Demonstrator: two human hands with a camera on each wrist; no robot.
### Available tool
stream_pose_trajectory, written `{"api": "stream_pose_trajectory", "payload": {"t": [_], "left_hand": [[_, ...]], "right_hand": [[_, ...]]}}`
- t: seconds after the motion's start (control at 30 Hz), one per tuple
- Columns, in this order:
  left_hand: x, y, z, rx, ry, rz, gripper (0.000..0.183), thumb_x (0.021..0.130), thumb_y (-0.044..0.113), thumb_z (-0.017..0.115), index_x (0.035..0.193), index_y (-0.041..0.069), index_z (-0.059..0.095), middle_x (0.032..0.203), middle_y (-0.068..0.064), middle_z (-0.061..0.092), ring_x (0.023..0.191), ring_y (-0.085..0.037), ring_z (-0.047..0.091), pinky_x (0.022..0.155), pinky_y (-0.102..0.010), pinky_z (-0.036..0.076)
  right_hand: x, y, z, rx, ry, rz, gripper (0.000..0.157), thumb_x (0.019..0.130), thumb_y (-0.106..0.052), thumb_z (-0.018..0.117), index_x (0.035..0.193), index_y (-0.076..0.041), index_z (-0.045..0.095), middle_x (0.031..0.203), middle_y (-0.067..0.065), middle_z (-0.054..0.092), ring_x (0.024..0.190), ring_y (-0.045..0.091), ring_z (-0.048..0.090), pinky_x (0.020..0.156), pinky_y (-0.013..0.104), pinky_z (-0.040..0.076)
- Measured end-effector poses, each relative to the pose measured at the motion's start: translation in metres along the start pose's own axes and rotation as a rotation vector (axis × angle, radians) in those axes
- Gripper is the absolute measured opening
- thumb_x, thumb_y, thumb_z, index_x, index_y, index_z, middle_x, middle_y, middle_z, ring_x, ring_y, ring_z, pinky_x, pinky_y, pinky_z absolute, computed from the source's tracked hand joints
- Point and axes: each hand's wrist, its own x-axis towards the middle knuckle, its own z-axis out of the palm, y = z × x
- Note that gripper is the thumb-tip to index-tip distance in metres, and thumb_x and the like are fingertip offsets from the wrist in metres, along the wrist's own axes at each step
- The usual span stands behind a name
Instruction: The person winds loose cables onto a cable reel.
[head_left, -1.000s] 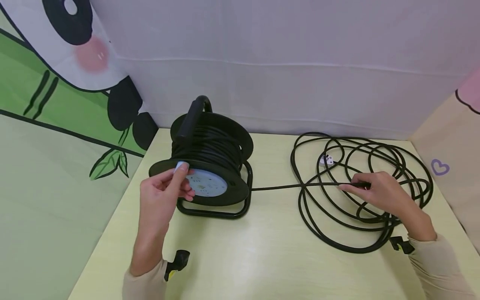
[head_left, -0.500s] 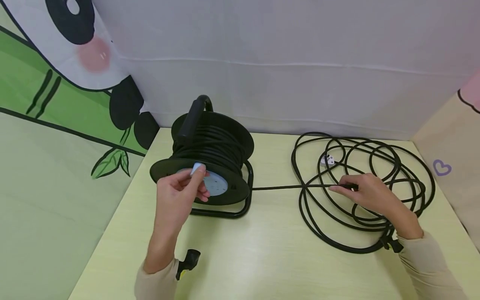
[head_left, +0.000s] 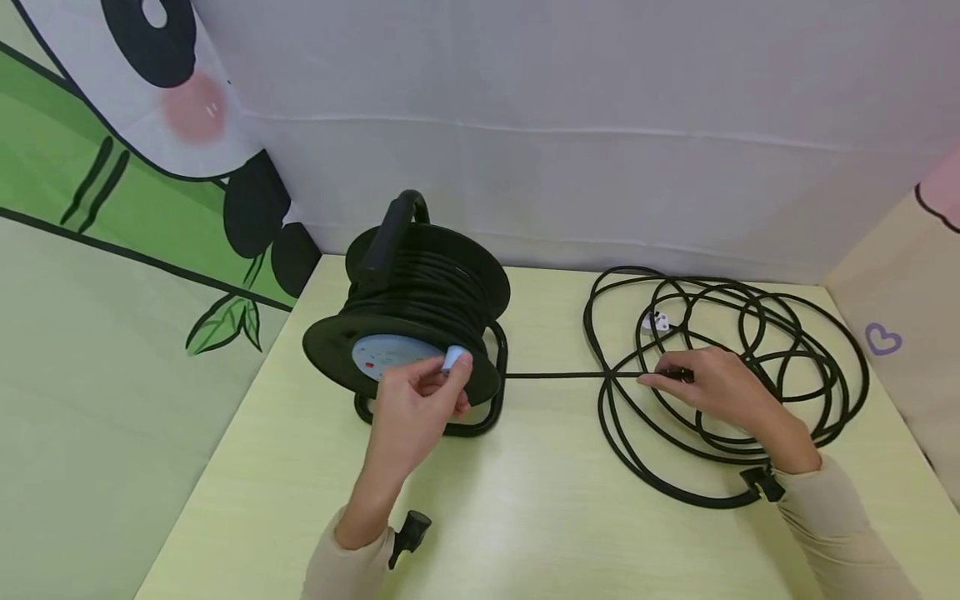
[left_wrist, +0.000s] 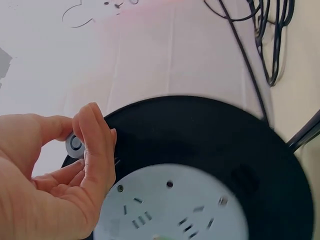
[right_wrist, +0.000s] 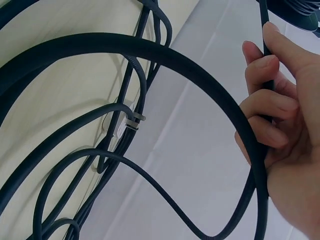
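Observation:
A black cable reel (head_left: 330,354) stands at the left of the table, cable wound on its drum (head_left: 431,279). My left hand (head_left: 412,408) pinches the small light blue crank knob (head_left: 453,358) on its front disc, at the disc's right side. In the left wrist view the knob (left_wrist: 75,146) shows between thumb and fingers, beside the pale socket panel (left_wrist: 165,200). My right hand (head_left: 720,387) grips the black cable (head_left: 558,376), which runs straight from the reel. The right wrist view shows fingers curled round this cable (right_wrist: 266,47).
Loose loops of cable (head_left: 795,350) lie around and under my right hand. The white plug (head_left: 657,323) lies among them. The reel has a carrying handle (head_left: 390,242) on top and a tubular foot (head_left: 468,430). A white cloth wall (head_left: 562,192) closes off the table's back.
My left hand has carried the knob rightward across the reel's front, uncovering the panel's left part. The right hand has moved left toward the reel with the cable, and the loops have shifted slightly.

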Motion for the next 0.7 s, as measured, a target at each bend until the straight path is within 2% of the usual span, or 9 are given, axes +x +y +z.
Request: {"api": "stream_pose_trajectory", "payload": {"t": [0.17, 0.3, 0.37, 0.5, 0.7], "left_hand": [[-0.001, -0.015, 0.012, 0.002, -0.06, -0.018, 0.024, 0.099, 0.016, 0.071, 0.087, -0.005, 0.073, 0.066, -0.014, 0.067, 0.056, -0.024, 0.068, 0.058, -0.029, 0.062], [-0.003, -0.029, 0.02, 0.04, -0.076, -0.046, 0.022, 0.098, 0.017, 0.071, 0.085, -0.001, 0.074, 0.066, -0.014, 0.068, 0.057, -0.026, 0.069, 0.055, -0.029, 0.061], [-0.005, -0.035, 0.022, 0.07, -0.081, -0.053, 0.024, 0.098, 0.017, 0.071, 0.081, 0.001, 0.074, 0.064, -0.012, 0.068, 0.056, -0.026, 0.069, 0.054, -0.028, 0.059], [-0.007, -0.047, 0.024, 0.13, -0.085, -0.063, 0.026, 0.098, 0.018, 0.072, 0.076, 0.004, 0.072, 0.06, -0.004, 0.066, 0.054, -0.02, 0.066, 0.053, -0.024, 0.054], [-0.008, -0.067, 0.022, 0.167, -0.096, -0.099, 0.028, 0.098, 0.018, 0.071, 0.074, 0.005, 0.071, 0.06, -0.005, 0.066, 0.053, -0.018, 0.064, 0.05, -0.024, 0.05]], "right_hand": [[0.0, -0.001, -0.001, -0.009, -0.01, 0.013, 0.01, 0.093, -0.031, 0.078, 0.087, -0.024, 0.075, 0.077, -0.015, 0.067, 0.057, 0.0, 0.044, 0.056, 0.023, 0.042], [-0.001, -0.001, -0.001, -0.019, 0.005, 0.004, 0.014, 0.092, -0.032, 0.079, 0.082, -0.024, 0.073, 0.072, -0.016, 0.065, 0.056, 0.0, 0.042, 0.054, 0.022, 0.04], [-0.001, -0.003, -0.003, -0.03, 0.015, -0.01, 0.015, 0.091, -0.031, 0.08, 0.081, -0.024, 0.072, 0.07, -0.018, 0.062, 0.055, 0.0, 0.041, 0.052, 0.021, 0.039], [-0.001, -0.005, -0.011, -0.078, 0.06, -0.058, 0.018, 0.087, -0.033, 0.083, 0.078, -0.023, 0.071, 0.065, -0.019, 0.059, 0.052, -0.003, 0.037, 0.048, 0.02, 0.036], [-0.007, 0.0, -0.031, -0.135, 0.127, -0.068, 0.022, 0.083, -0.037, 0.085, 0.076, -0.02, 0.073, 0.059, -0.019, 0.054, 0.048, -0.005, 0.029, 0.044, 0.02, 0.031]]}}
